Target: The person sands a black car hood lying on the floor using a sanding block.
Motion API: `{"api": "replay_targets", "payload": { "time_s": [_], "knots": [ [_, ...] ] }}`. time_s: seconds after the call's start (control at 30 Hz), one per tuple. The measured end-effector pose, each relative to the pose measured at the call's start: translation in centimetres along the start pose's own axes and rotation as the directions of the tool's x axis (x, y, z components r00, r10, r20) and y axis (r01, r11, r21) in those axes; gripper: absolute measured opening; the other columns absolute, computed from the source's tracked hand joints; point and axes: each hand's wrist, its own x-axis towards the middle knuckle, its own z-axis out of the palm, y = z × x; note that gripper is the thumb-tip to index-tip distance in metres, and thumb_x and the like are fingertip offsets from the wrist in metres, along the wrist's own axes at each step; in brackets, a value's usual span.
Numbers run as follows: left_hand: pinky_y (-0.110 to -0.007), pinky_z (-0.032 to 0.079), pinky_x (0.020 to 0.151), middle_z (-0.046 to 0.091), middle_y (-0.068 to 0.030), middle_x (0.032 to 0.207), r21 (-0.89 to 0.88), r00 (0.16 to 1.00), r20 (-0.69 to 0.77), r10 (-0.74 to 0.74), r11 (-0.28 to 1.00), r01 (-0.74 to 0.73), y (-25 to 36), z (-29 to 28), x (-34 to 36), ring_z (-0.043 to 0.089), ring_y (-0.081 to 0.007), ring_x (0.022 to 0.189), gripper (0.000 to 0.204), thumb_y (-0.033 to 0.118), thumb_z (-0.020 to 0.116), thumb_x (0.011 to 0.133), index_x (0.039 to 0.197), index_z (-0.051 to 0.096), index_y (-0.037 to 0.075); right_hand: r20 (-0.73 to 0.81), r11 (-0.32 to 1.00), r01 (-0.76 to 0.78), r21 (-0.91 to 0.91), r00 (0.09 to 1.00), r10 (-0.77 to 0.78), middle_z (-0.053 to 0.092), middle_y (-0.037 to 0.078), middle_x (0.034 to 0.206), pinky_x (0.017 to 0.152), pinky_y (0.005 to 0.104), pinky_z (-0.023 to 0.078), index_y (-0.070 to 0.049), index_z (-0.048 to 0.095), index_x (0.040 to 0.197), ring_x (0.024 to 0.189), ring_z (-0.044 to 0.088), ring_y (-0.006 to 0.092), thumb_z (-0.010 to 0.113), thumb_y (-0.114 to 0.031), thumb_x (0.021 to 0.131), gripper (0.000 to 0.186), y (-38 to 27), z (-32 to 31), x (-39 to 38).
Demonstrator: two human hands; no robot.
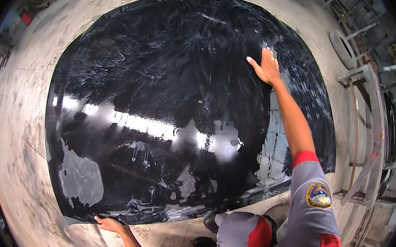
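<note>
A large black car hood [176, 87] lies in front of me, wet and glossy, with water film, whitish smears and dull grey patches over it. My left hand [110, 224] grips its near edge toward the left corner, thumb at the rim; the fingers underneath are mostly hidden. Reaching far across, my right hand [266, 69] rests flat on the right part of the hood, fingers stretched forward and thumb spread to the left. A small pale patch shows at its fingertips; whether it is a sheet or wet surface I cannot tell.
Pale, stained concrete floor [13, 116] surrounds the hood. To the right stand metal frames [373, 108] and a tyre-like ring [342, 49]. A red object [25, 16] is at the far left. My shoes and knee are close to the near edge.
</note>
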Motion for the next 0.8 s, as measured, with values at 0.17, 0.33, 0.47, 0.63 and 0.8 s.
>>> {"api": "replay_targets", "payload": {
  "time_s": [0.17, 0.33, 0.47, 0.63, 0.8],
  "knots": [
    [-0.042, 0.052, 0.086, 0.063, -0.0278, 0.114, 0.125, 0.994, -0.021, 0.105, 0.987, -0.102, -2.1, -3.3, 4.6, 0.062, -0.0298, 0.091, 0.068, 0.044, 0.048, 0.103, 0.114, 0.054, -0.023, 0.188, 0.943, 0.318, 0.099, 0.925, -0.331, 0.011, 0.027, 0.165, 0.124, 0.0503, 0.007, 0.007, 0.013, 0.157, 0.155, 0.007, 0.0387, 0.054, -0.067, 0.088, 0.109, -8.1, 1.1, -15.0],
    [-0.041, 0.052, 0.087, 0.062, -0.0283, 0.116, 0.067, 0.998, 0.034, 0.047, 0.997, -0.049, -2.0, -0.6, 1.6, 0.062, -0.0297, 0.093, 0.067, 0.042, 0.047, 0.104, 0.115, 0.052, -0.024, 0.01, 0.968, 0.249, 0.029, 0.968, -0.25, 0.013, 0.022, 0.166, 0.124, 0.0472, 0.011, 0.002, 0.014, 0.158, 0.155, 0.011, 0.0329, 0.046, -0.069, 0.093, 0.102, -5.4, 0.2, -3.1],
    [-0.044, 0.052, 0.089, 0.062, -0.0307, 0.109, 0.139, 0.987, -0.079, 0.137, 0.982, -0.125, -2.1, -0.7, 1.7, 0.06, -0.0312, 0.091, 0.068, 0.042, 0.044, 0.106, 0.114, 0.051, -0.026, -0.025, 0.976, 0.214, 0.04, 0.977, -0.213, 0.014, 0.024, 0.165, 0.125, 0.0465, 0.009, 0.005, 0.013, 0.157, 0.155, 0.01, 0.0335, 0.048, -0.069, 0.092, 0.104, -7.6, 2.2, -6.1],
    [-0.044, 0.052, 0.085, 0.063, -0.0308, 0.107, -0.001, 0.998, -0.022, 0.06, 0.998, -0.06, -0.7, -1.6, 2.2, 0.059, -0.0312, 0.086, 0.066, 0.04, 0.042, 0.107, 0.11, 0.053, -0.025, 0.142, 0.903, 0.417, 0.104, 0.892, -0.429, 0.013, 0.026, 0.165, 0.124, 0.05, 0.007, 0.006, 0.013, 0.157, 0.155, 0.009, 0.0375, 0.05, -0.073, 0.088, 0.111, -9.3, 0.4, -17.4],
    [-0.042, 0.051, 0.083, 0.065, -0.0277, 0.106, 0.103, 0.993, 0.008, 0.114, 0.988, -0.114, -3.3, -1.3, 2.9, 0.059, -0.0278, 0.085, 0.068, 0.042, 0.046, 0.104, 0.109, 0.056, -0.025, 0.0, 0.966, 0.248, 0.07, 0.969, -0.249, 0.014, 0.023, 0.165, 0.125, 0.0465, 0.01, 0.005, 0.016, 0.157, 0.154, 0.012, 0.0349, 0.048, -0.068, 0.093, 0.102, -10.7, 1.1, -3.1]
  ]
}}
